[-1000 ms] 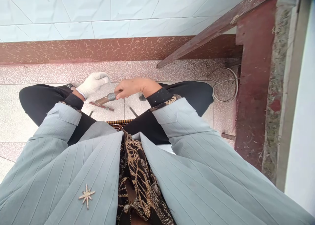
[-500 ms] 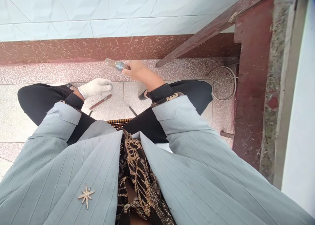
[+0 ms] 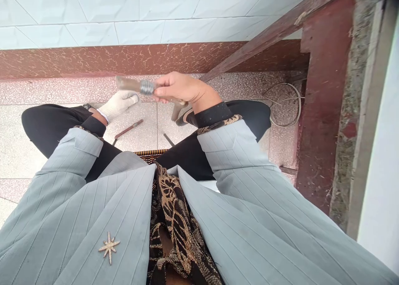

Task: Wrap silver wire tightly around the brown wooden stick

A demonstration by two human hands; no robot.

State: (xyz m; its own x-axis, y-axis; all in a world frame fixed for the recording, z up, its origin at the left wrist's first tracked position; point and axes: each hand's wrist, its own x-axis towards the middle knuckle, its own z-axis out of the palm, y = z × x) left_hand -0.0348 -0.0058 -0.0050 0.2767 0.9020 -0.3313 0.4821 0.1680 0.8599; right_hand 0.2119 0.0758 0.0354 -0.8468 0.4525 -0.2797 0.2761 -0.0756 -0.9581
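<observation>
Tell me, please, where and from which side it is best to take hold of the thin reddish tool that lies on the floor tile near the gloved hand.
Probably at the middle of the thin reddish tool, pinching from above across its width. It lies flat on the floor tile and slants up to the right, with bare tile on both long sides. The gloved left hand rests just above it and is nearest; the right hand already holds a metal-banded tool.

A tiled porch or entry of a house is suggested: a speckled terrazzo floor (image 3: pixel 62 89), a white tiled wall (image 3: pixel 124 11) above a red marbled skirting (image 3: pixel 93 60), a worn red wooden door frame (image 3: pixel 324 89) and a loose wire (image 3: pixel 285 104) are seen.
</observation>
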